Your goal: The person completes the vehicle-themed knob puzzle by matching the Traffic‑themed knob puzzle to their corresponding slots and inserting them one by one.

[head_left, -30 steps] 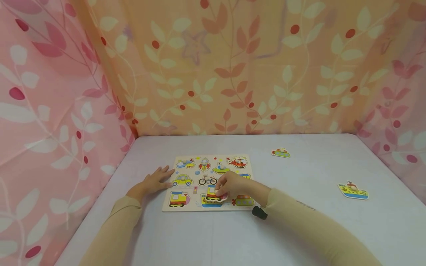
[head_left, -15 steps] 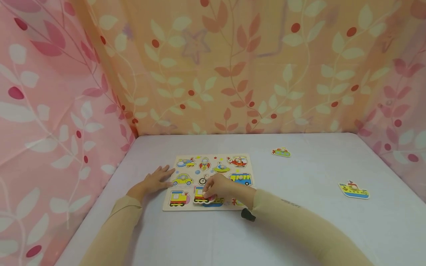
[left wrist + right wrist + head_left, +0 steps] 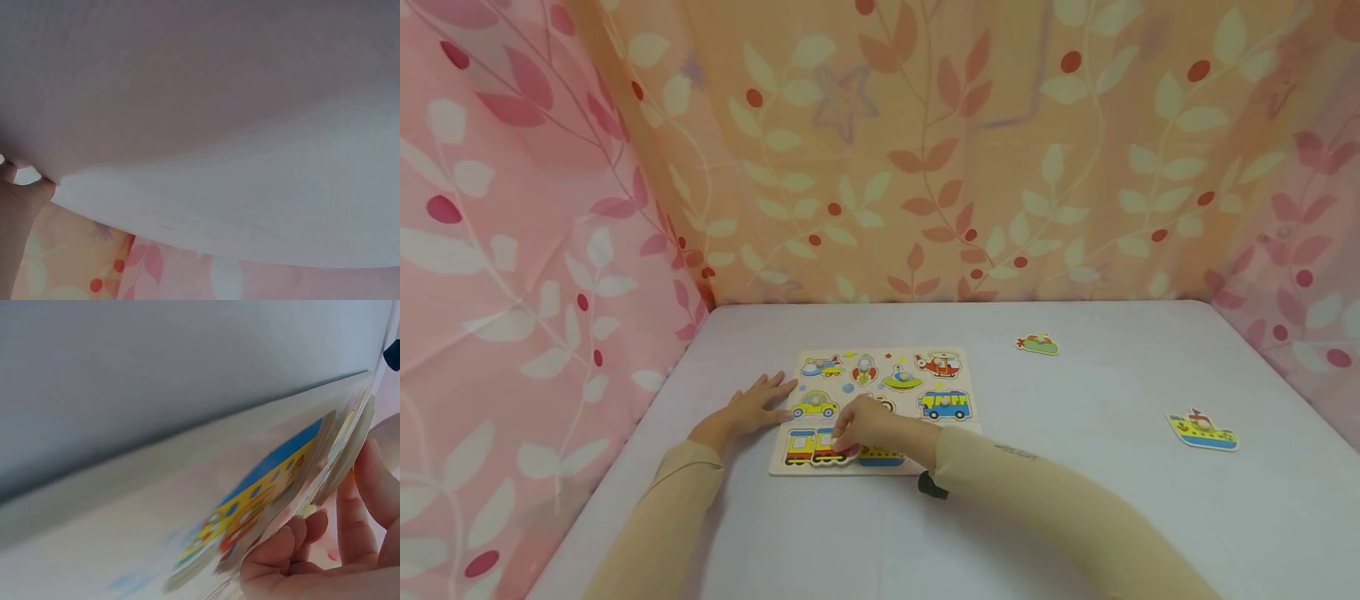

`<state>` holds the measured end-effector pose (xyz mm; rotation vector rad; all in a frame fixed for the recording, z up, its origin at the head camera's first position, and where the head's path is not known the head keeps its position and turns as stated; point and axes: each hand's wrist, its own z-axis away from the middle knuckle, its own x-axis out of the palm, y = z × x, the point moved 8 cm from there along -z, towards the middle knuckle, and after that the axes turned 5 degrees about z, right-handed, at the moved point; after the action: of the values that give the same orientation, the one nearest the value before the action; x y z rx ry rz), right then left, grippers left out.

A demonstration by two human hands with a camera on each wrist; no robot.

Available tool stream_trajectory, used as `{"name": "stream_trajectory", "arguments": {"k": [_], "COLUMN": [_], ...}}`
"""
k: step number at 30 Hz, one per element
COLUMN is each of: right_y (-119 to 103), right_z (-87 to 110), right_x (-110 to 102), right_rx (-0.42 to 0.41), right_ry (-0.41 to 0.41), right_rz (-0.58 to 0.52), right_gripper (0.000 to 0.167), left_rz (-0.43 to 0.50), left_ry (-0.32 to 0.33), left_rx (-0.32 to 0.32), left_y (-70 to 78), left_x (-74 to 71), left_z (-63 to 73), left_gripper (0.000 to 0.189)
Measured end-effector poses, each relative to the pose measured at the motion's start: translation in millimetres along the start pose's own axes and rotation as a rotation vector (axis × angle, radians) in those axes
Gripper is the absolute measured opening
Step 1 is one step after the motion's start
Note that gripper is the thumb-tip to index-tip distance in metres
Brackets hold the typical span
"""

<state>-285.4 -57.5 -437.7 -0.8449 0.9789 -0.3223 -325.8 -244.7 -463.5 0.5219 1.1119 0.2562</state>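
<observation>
A wooden knob puzzle board [image 3: 781, 468] lies on the white table. My right hand [image 3: 874, 423] pinches a red, yellow and blue train piece [image 3: 823, 443] near its knob, over the board's lower left. The piece partly covers the printed train picture [image 3: 797, 447] and sits to its right. In the right wrist view the fingers [image 3: 374, 481] hold the piece's edge-on side [image 3: 347, 447] above the board, near the printed boat recess [image 3: 262, 487]. My left hand [image 3: 747, 411] rests at the board's left edge, fingers spread; the left wrist view shows only part of it.
Plane, rocket, saucer, helicopter, car [image 3: 815, 405] and bus [image 3: 945, 405] pieces sit in the board; my right hand mostly hides the bicycle. A submarine piece [image 3: 1037, 344] and a boat piece [image 3: 1204, 431] lie on the table to the right. Patterned curtains [image 3: 880, 167] surround the table.
My right hand has carried the train piece leftward across the board, from above the boat recess to the train recess. The left hand has stayed at the board's edge.
</observation>
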Motion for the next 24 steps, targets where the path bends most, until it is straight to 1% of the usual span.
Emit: {"name": "stream_trajectory", "arguments": {"k": [3, 8, 12, 16, 19, 24], "right_y": [-5.3, -11.5, -14.9, -20.2, -23.4, -23.3], "right_z": [-2.7, -8.7, -15.2, -20.5, -22.0, -21.2], "right_x": [5.6, 9.0, 13.2, 17.5, 18.5, 18.0], "right_rx": [0.001, 0.023, 0.03, 0.015, 0.007, 0.024], "right_ry": [-0.013, 0.003, -0.001, -0.008, -0.011, 0.002], "right_rz": [0.007, 0.066, 0.097, 0.126, 0.14, 0.129], "right_gripper": [0.012, 0.015, 0.014, 0.012, 0.01, 0.009], "left_rz": [-0.002, -0.002, -0.015, -0.024, -0.024, -0.015], "left_ry": [-0.004, -0.001, 0.003, 0.008, 0.01, 0.006], "left_rx": [0.011, 0.026, 0.037, 0.043, 0.048, 0.057], "left_y": [0.3, 3.0, 4.7, 5.1, 5.8, 7.5], "left_x": [0.2, -0.9, -1.3, -2.6, -3.2, -1.8], "left_z": [0.3, 1.7, 1.8, 2.6, 3.1, 4.0], "left_gripper": [0.076, 0.075, 0.074, 0.074, 0.072, 0.072]}}
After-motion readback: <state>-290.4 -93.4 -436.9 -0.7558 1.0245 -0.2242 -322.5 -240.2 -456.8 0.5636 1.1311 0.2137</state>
